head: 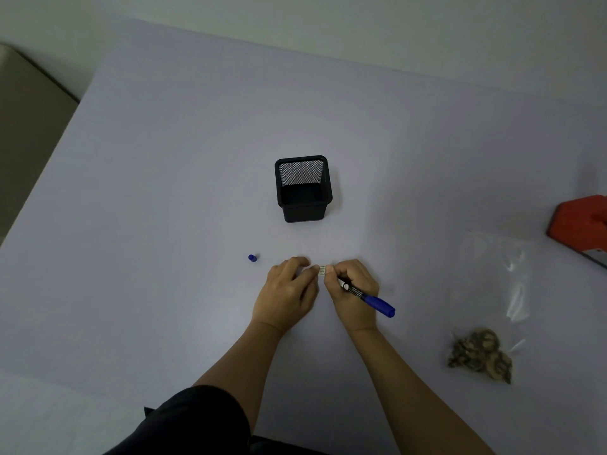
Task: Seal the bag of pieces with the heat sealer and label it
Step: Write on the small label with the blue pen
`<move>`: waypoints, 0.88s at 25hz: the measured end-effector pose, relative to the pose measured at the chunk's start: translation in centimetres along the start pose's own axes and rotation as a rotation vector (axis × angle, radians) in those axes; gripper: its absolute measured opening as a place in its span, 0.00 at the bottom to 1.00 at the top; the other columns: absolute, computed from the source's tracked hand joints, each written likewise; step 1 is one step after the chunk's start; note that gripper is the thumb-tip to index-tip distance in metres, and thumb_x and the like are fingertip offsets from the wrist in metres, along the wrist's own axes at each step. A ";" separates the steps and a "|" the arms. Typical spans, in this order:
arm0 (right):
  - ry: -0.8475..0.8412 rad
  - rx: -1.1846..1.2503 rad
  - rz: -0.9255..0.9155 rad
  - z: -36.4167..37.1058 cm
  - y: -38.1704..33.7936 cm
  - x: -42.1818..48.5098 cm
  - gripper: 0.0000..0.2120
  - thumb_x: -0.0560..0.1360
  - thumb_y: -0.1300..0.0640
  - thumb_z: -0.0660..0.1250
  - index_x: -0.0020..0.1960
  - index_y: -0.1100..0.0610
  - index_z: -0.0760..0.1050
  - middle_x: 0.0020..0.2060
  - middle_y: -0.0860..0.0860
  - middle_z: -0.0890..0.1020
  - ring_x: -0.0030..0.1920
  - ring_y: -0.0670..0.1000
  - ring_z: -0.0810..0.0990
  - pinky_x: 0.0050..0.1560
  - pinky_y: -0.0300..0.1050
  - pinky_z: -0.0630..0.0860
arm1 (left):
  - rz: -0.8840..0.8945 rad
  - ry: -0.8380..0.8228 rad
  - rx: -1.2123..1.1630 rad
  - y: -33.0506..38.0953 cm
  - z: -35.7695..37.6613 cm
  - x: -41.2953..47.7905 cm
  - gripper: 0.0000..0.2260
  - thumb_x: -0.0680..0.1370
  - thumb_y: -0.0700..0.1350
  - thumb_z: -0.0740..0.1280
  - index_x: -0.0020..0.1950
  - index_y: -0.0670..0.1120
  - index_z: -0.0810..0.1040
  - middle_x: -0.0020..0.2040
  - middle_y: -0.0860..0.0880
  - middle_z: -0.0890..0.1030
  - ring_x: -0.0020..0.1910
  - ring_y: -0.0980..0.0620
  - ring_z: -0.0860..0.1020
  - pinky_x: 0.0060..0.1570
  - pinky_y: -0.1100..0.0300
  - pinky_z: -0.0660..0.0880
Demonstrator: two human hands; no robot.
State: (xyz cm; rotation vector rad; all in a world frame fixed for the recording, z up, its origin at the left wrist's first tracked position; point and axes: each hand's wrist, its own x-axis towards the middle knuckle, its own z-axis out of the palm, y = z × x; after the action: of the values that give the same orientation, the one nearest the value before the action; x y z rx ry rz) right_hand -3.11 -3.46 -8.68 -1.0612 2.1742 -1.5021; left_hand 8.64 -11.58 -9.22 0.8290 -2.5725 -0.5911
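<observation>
A small white label (pixel 322 270) sits between my two hands near the table's middle front. My left hand (pixel 289 292) pinches its left edge with thumb and fingers. My right hand (pixel 354 290) touches the label's right edge while holding a blue marker (pixel 371 298), whose uncapped tip is tucked under the fingers. The marker's blue cap (pixel 252 258) stands on the table to the left. A clear plastic bag (pixel 492 290) lies at the right, with brown pieces (pixel 481 354) gathered at its near end. The red heat sealer (pixel 581 226) sits at the right edge, partly cut off.
A black mesh pen holder (pixel 303 188) stands upright behind my hands, empty as far as I can see. The pale lilac table (pixel 164 192) spreads wide to the left and back. A dark sleeve or garment (pixel 184 421) shows at the bottom.
</observation>
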 end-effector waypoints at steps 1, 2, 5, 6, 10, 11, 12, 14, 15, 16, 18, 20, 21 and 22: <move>-0.001 0.000 -0.005 0.0 0.0 0.0 0.12 0.73 0.57 0.65 0.34 0.62 0.73 0.30 0.53 0.77 0.35 0.41 0.72 0.38 0.26 0.70 | -0.002 -0.003 0.000 0.0 0.0 0.0 0.11 0.76 0.45 0.63 0.52 0.42 0.81 0.50 0.42 0.80 0.47 0.45 0.79 0.45 0.53 0.76; -0.002 -0.001 -0.011 0.1 0.0 0.0 0.12 0.73 0.57 0.65 0.34 0.63 0.74 0.30 0.53 0.77 0.35 0.43 0.73 0.38 0.26 0.70 | -0.003 -0.006 0.000 -0.1 0.1 0.0 0.11 0.76 0.45 0.63 0.52 0.42 0.81 0.50 0.42 0.80 0.47 0.45 0.79 0.45 0.53 0.76; 0.001 0.002 -0.017 0.1 0.1 0.1 0.12 0.73 0.57 0.65 0.34 0.63 0.74 0.30 0.54 0.77 0.35 0.44 0.73 0.39 0.26 0.70 | -0.007 -0.010 -0.002 -0.1 0.1 0.0 0.11 0.76 0.45 0.63 0.52 0.42 0.81 0.50 0.42 0.80 0.48 0.45 0.79 0.46 0.53 0.76; 0.000 0.006 -0.015 0.1 0.1 0.1 0.12 0.73 0.57 0.65 0.34 0.63 0.74 0.30 0.54 0.77 0.34 0.44 0.73 0.39 0.26 0.70 | -0.008 -0.011 -0.001 -0.1 0.1 0.0 0.11 0.76 0.45 0.63 0.52 0.42 0.81 0.50 0.42 0.80 0.47 0.45 0.79 0.46 0.53 0.76; -0.009 0.010 -0.017 0.1 0.2 0.1 0.12 0.73 0.57 0.65 0.34 0.63 0.74 0.30 0.54 0.77 0.34 0.45 0.73 0.37 0.27 0.71 | -0.005 -0.012 0.000 -0.1 0.2 0.0 0.11 0.76 0.44 0.64 0.52 0.41 0.81 0.50 0.42 0.80 0.47 0.45 0.79 0.46 0.52 0.76; -0.015 0.012 -0.019 0.2 0.2 0.1 0.12 0.73 0.57 0.65 0.34 0.63 0.74 0.30 0.54 0.77 0.34 0.45 0.73 0.37 0.28 0.71 | -0.004 -0.011 0.002 -0.1 0.2 0.0 0.11 0.76 0.44 0.64 0.52 0.41 0.81 0.50 0.42 0.80 0.47 0.45 0.79 0.46 0.52 0.76; -0.019 0.014 -0.012 0.2 0.3 0.0 0.12 0.73 0.57 0.65 0.34 0.63 0.74 0.31 0.54 0.78 0.34 0.46 0.74 0.37 0.28 0.72 | -0.004 -0.009 0.002 -0.2 0.2 0.0 0.11 0.76 0.44 0.64 0.52 0.41 0.81 0.50 0.42 0.80 0.47 0.45 0.79 0.46 0.52 0.76; -0.022 0.013 0.005 0.2 0.3 0.0 0.12 0.73 0.56 0.64 0.34 0.63 0.74 0.31 0.55 0.78 0.35 0.47 0.74 0.38 0.27 0.72 | -0.003 -0.003 0.001 -0.1 0.2 -0.1 0.10 0.76 0.44 0.64 0.52 0.41 0.81 0.50 0.42 0.80 0.47 0.45 0.79 0.46 0.53 0.76; -0.021 0.013 0.004 0.2 0.3 -0.1 0.12 0.73 0.56 0.65 0.35 0.63 0.75 0.31 0.55 0.78 0.35 0.46 0.74 0.38 0.27 0.72 | -0.002 -0.002 0.003 -0.1 0.2 -0.1 0.10 0.76 0.44 0.64 0.52 0.41 0.81 0.50 0.42 0.80 0.47 0.45 0.79 0.46 0.53 0.76; -0.019 0.014 -0.002 0.2 0.3 -0.1 0.12 0.73 0.56 0.65 0.35 0.63 0.75 0.31 0.54 0.78 0.35 0.46 0.74 0.39 0.27 0.72 | 0.000 -0.001 0.005 -0.1 0.1 -0.1 0.10 0.76 0.44 0.64 0.52 0.41 0.81 0.50 0.42 0.80 0.47 0.45 0.79 0.46 0.53 0.76; -0.012 0.016 -0.021 0.2 0.3 -0.1 0.12 0.73 0.57 0.65 0.35 0.63 0.76 0.32 0.54 0.79 0.36 0.44 0.75 0.41 0.27 0.72 | 0.002 -0.002 0.005 -0.2 0.1 0.0 0.10 0.76 0.44 0.64 0.52 0.42 0.81 0.50 0.42 0.80 0.47 0.46 0.79 0.47 0.54 0.76; -0.013 0.020 -0.022 0.2 0.3 -0.1 0.12 0.73 0.57 0.65 0.36 0.63 0.76 0.32 0.54 0.79 0.36 0.44 0.75 0.42 0.26 0.72 | -0.001 0.001 0.002 -0.1 0.1 0.0 0.10 0.75 0.44 0.65 0.52 0.42 0.81 0.50 0.42 0.80 0.47 0.46 0.79 0.46 0.54 0.76; -0.016 0.020 -0.012 0.2 0.3 -0.1 0.12 0.73 0.56 0.65 0.36 0.63 0.76 0.32 0.54 0.79 0.36 0.44 0.75 0.42 0.25 0.72 | -0.001 0.004 0.001 -0.1 0.1 0.0 0.10 0.75 0.44 0.64 0.52 0.42 0.81 0.50 0.42 0.80 0.47 0.46 0.79 0.46 0.53 0.76; -0.018 0.016 -0.002 0.2 0.3 -0.1 0.12 0.73 0.56 0.65 0.36 0.63 0.76 0.32 0.54 0.79 0.37 0.43 0.74 0.42 0.25 0.72 | 0.000 0.005 0.000 -0.1 0.1 0.0 0.10 0.75 0.44 0.64 0.52 0.42 0.81 0.50 0.42 0.80 0.47 0.46 0.79 0.46 0.53 0.76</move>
State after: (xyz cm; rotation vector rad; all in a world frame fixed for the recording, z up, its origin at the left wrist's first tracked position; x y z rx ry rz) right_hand -3.06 -3.45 -9.01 -1.0676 2.1464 -1.5026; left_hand 8.66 -11.60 -9.35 0.8291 -2.5683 -0.5879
